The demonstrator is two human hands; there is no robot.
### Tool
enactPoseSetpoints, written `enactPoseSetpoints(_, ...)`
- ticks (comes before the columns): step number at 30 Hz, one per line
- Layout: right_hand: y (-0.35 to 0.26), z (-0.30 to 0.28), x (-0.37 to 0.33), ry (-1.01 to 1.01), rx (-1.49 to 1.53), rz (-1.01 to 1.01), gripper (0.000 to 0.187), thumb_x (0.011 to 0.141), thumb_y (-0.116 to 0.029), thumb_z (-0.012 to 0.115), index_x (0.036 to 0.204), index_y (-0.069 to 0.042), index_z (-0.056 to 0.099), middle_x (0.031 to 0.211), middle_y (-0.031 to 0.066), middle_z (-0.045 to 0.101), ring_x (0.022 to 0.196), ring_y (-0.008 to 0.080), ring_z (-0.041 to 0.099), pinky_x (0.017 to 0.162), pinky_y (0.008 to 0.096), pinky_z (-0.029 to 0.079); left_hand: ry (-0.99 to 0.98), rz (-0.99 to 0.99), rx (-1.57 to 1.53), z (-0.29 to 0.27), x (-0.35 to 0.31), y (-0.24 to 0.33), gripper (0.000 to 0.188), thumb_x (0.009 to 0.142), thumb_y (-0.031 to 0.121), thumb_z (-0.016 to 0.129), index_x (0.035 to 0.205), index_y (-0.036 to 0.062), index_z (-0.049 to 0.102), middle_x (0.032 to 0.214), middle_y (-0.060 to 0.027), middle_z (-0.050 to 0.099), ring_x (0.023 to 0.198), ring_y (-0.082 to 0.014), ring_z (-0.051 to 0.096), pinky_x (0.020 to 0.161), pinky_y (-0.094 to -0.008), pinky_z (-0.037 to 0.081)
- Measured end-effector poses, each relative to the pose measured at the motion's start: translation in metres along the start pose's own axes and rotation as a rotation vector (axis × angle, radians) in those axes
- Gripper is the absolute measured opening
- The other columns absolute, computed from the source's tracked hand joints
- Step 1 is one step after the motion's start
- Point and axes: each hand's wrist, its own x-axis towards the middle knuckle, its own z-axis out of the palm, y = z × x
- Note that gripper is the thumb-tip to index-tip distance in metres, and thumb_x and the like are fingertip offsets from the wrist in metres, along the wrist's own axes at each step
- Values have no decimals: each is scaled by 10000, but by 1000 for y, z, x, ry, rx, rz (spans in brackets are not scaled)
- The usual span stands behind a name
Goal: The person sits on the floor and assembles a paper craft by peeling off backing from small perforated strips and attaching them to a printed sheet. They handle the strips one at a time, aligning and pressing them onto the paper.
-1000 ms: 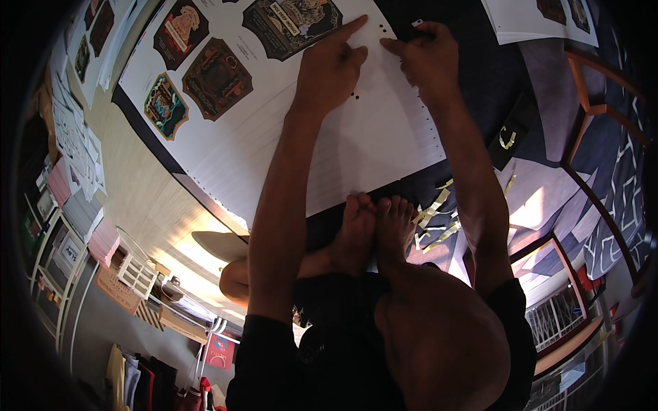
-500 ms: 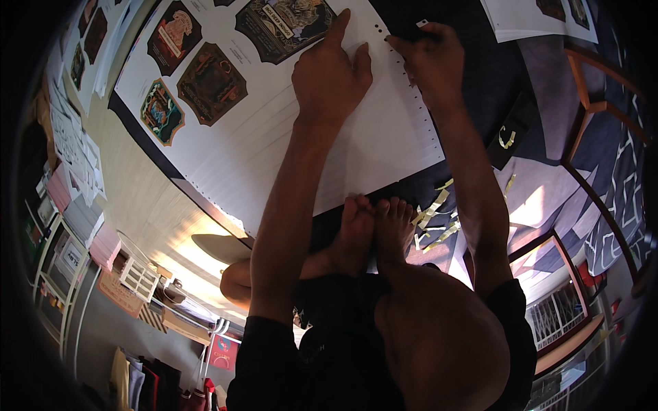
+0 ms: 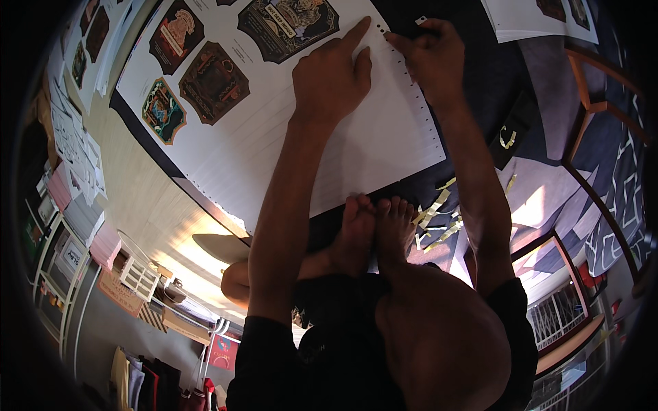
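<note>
A large white printed sheet [image 3: 391, 151] lies on a black surface [image 3: 483, 58], with shield-shaped dark labels printed on it and small black marks along its right edge. My left hand [image 3: 329, 82] rests on this sheet beside the biggest label [image 3: 288, 26]; its index finger and thumb are stretched out, the other fingers tucked from sight. At the right edge my right hand [image 3: 437, 65] is closed, its index fingertip near the black marks. A small pale tip [image 3: 421, 21] pokes out above its fingers; the rest of that object is hidden.
Pale yellow strips [image 3: 435, 212] lie right of my bare feet [image 3: 394, 212]. A dark flat box [image 3: 514, 127] with a yellow scrap sits right of my forearm. Another printed sheet [image 3: 538, 24] is at the upper right, near a wooden chair frame [image 3: 582, 103].
My left index fingertip has slid off the big label toward the sheet's right edge, nearer my right hand. The right hand has barely moved.
</note>
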Motion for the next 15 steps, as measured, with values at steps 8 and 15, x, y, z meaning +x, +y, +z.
enactPoseSetpoints(8,1,5,-6,82,-161,-79,552,735,-233,908,1110,32,601,698,45,666,615,105,634,612,270,520,-97,66,62,-5,-1,1,436,954,248,640,1389,217,637,755,-72,669,637,-217,672,650,-371,557)
enactPoseSetpoints(15,-2,6,-11,117,-215,-180,472,758,-171,883,1090,10,600,750,55,687,643,115,650,613,284,528,-93,62,70,-4,0,0,429,950,250,647,1377,211,645,741,-70,666,629,-219,670,634,-378,550)
